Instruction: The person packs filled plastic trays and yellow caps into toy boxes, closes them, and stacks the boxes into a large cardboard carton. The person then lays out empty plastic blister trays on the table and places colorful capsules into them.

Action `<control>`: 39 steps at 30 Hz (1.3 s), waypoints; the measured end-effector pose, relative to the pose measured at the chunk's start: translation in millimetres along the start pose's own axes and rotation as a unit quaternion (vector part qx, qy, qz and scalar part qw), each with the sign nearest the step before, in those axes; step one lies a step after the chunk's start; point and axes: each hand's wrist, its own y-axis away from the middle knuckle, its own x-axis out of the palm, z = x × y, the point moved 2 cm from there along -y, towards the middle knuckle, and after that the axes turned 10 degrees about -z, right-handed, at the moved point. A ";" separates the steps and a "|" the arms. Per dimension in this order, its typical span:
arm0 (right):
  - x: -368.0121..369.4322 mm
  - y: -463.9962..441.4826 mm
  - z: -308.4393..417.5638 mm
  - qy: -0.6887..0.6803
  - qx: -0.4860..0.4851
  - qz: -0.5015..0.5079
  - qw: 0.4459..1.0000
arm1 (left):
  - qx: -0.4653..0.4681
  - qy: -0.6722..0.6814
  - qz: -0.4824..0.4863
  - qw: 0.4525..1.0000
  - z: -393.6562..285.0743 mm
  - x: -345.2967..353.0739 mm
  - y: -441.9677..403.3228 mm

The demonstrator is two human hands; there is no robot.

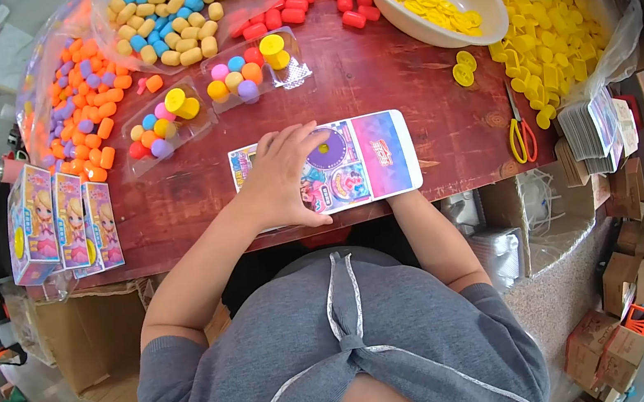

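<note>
A flat printed carton [381, 150], pink and purple with a round window and a white end, lies level near the table's front edge. Across it spreads my left hand [281, 169], with the fingertips by the far edge and the thumb at the near edge, gripping it across its width. My right hand goes under the carton's right part. Only its wrist [406, 203] shows, and the fingers are hidden. Just beyond lie two clear plastic trays, the left tray [135, 164] and the right tray [221, 109], both holding coloured pieces and yellow stamps.
Orange and purple pieces [85, 95], tan and blue pieces [179, 23] and red pieces [297, 5] are heaped behind. A white bowl [438, 32] holds yellow discs. Yellow caps [552, 42], scissors [522, 134] and stacked cards [588, 130] lie right; finished boxes [67, 214] stand left.
</note>
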 end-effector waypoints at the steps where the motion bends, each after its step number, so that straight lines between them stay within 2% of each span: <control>1: -3.8 -3.7 -1.9 0.000 0.000 -0.004 1.000 | 0.000 0.004 0.002 1.000 0.9 3.5 2.1; 5: -23.7 -30.5 -16.0 -0.050 0.022 0.039 0.998 | 0.014 -0.086 -0.002 0.996 -0.5 10.0 19.6; 8: -20.2 -14.7 -6.9 -0.054 0.046 0.020 0.997 | 0.005 -0.080 -0.008 0.997 -3.8 7.7 23.8; 11: -3.6 13.4 32.1 -0.060 0.058 0.003 0.997 | 0.006 -0.075 -0.019 0.997 -7.1 6.0 17.9; 12: 5.5 27.7 58.0 0.127 0.000 -0.035 0.991 | 0.004 -0.081 -0.017 0.997 -8.1 6.5 17.5; 13: 7.9 32.0 76.4 0.310 -0.055 -0.073 0.946 | 0.000 -0.088 -0.015 0.996 -9.1 6.7 18.4; 14: 0.3 21.0 100.1 0.445 -0.199 -0.032 0.872 | -0.005 -0.096 -0.014 0.995 -9.7 6.3 19.5; 15: -12.2 5.5 129.0 0.561 -0.332 0.013 0.758 | -0.013 -0.106 -0.014 0.994 -9.7 5.4 20.2; 17: -52.7 -31.0 168.8 0.508 -0.485 -0.165 0.693 | -0.014 -0.102 -0.012 0.995 -12.0 3.6 20.3; 18: -68.0 -49.5 184.4 0.541 -0.593 -0.226 0.552 | -0.014 -0.101 -0.011 0.995 -12.7 2.1 19.0; 20: -90.4 -78.1 196.0 0.614 -0.605 -0.291 0.415 | -0.017 -0.100 -0.011 0.995 -12.9 0.3 18.6; 21: -90.1 -79.2 198.0 0.615 -0.607 -0.282 0.417 | -0.025 -0.102 -0.014 0.994 -11.5 0.9 20.1; 25: -82.1 -70.1 210.1 0.610 -0.518 -0.237 0.551 | -0.036 -0.063 -0.081 0.994 -3.3 8.1 22.3; 27: -34.5 -19.8 186.8 0.479 -0.534 -0.153 0.680 | -0.050 -0.071 -0.095 0.992 -3.7 11.7 19.4; 28: -2.2 12.4 166.7 0.366 -0.507 -0.092 0.775 | -0.059 -0.079 -0.104 0.990 -4.5 14.0 18.9; 30: 20.7 48.5 124.7 0.367 -0.452 -0.011 0.813 | -0.074 -0.095 -0.119 0.986 -5.2 17.2 16.9; 32: 26.5 62.2 91.3 0.493 -0.471 0.088 0.726 | -0.073 -0.102 -0.126 0.984 -4.4 20.2 15.2; 35: 39.9 79.1 70.2 0.573 -0.619 0.081 0.531 | -0.066 -0.124 -0.150 0.979 -2.1 24.2 14.1; 36: 39.7 81.3 69.1 0.575 -0.618 0.086 0.529 | -0.071 -0.123 -0.153 0.978 -1.3 24.9 13.7; 39: 36.2 85.3 66.9 0.572 -0.559 0.096 0.593 | -0.105 -0.107 -0.135 0.979 -0.1 25.7 13.1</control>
